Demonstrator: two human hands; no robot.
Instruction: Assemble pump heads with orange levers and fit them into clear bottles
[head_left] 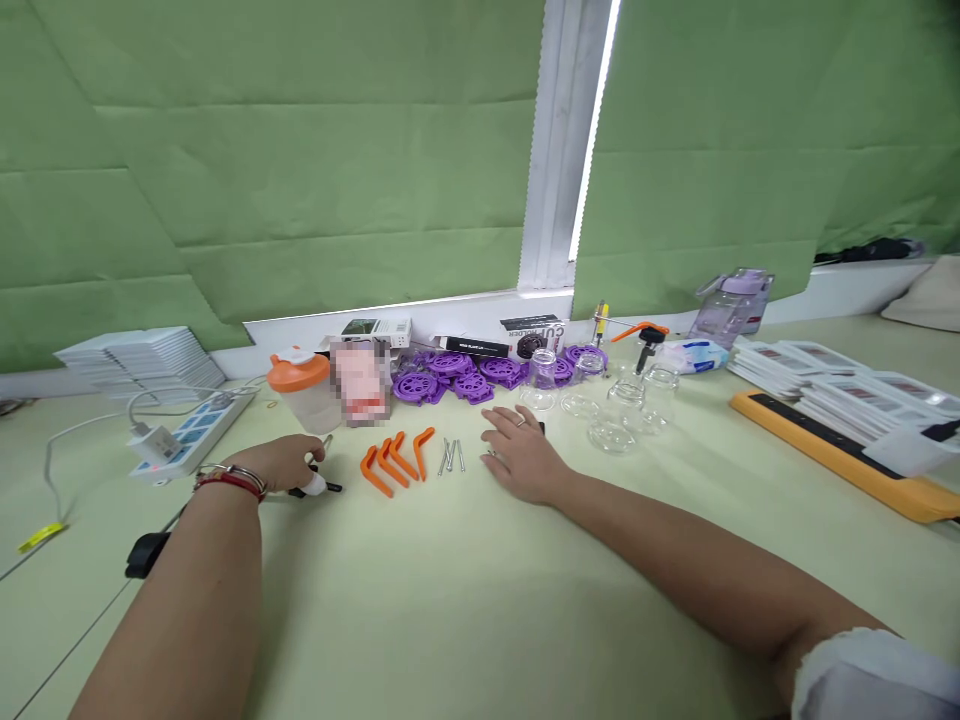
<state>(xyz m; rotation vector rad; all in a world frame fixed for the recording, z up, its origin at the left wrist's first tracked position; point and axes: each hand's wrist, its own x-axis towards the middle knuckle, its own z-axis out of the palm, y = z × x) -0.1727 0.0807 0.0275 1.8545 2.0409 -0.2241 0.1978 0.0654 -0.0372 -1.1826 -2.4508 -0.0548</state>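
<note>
At nine o'clock a power strip lies on the pale green bench, with a stack of white cards behind it at ten. The left hand, a red bracelet at its wrist, is curled shut around a small white-and-black tool whose tip rests on the bench. Just beyond that hand, toward eleven, stands a tub with an orange lid.

Right of the tool, near the centre, four orange brackets lie side by side, and just beside them a few metal pins. The right hand lies flat and open on the bench just right of the pins, fingers spread, holding nothing; whether a fingertip touches the pins I cannot tell.

At twelve, behind both hands, purple wheels are heaped against the sill. Toward one o'clock clear glass jars stand grouped near the right hand. Farther out at two stands a purple bottle, and at three an orange tray lies beside rows of white boxes.
</note>
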